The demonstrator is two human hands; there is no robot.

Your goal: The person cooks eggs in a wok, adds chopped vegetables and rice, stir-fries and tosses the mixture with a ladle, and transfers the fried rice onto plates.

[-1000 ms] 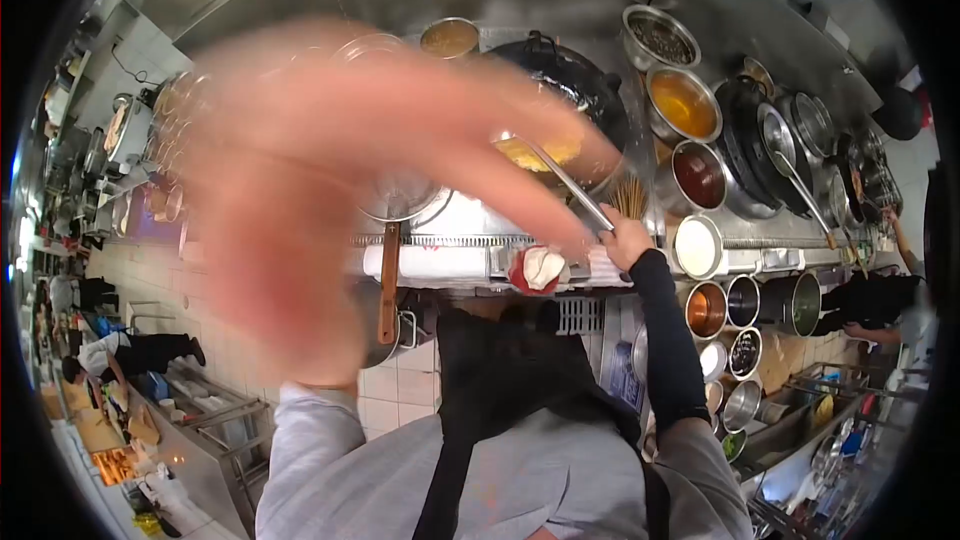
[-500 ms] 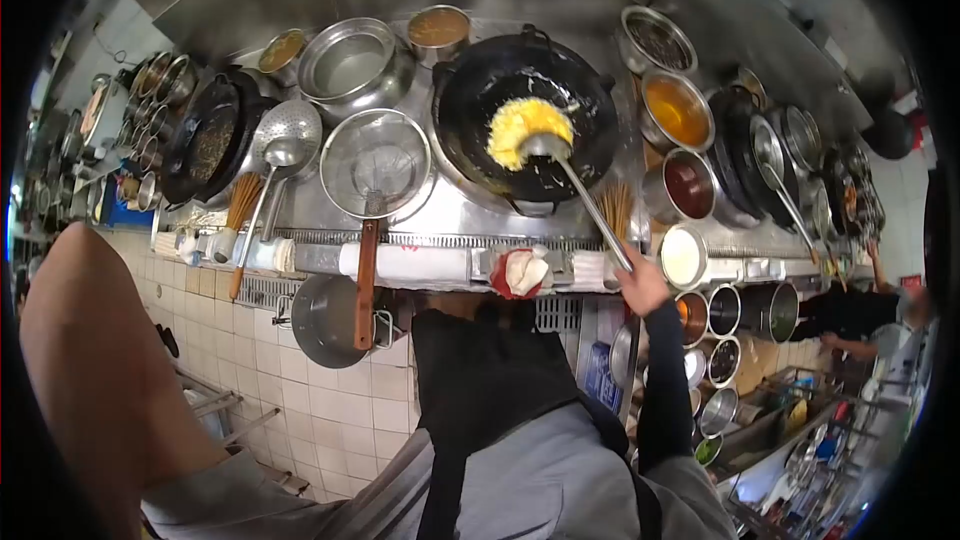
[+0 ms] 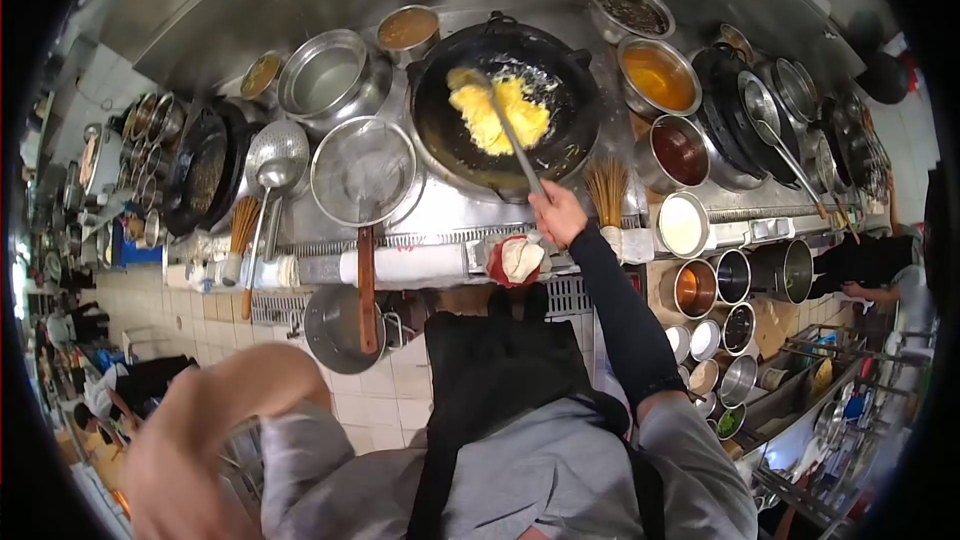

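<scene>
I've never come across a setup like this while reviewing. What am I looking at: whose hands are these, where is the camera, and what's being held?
There is no machine here: a person works with two bare hands. The view comes from one camera worn on their head, looking forward and down, so you see their own front and arms.

The right hand grips a ladle, its far end in yellow food inside a black wok. The left hand is blurred at lower left, so its grip is unclear.

Left of the wok lies a mesh strainer; to its right are a bristle brush and a bowl of orange liquid.
</scene>
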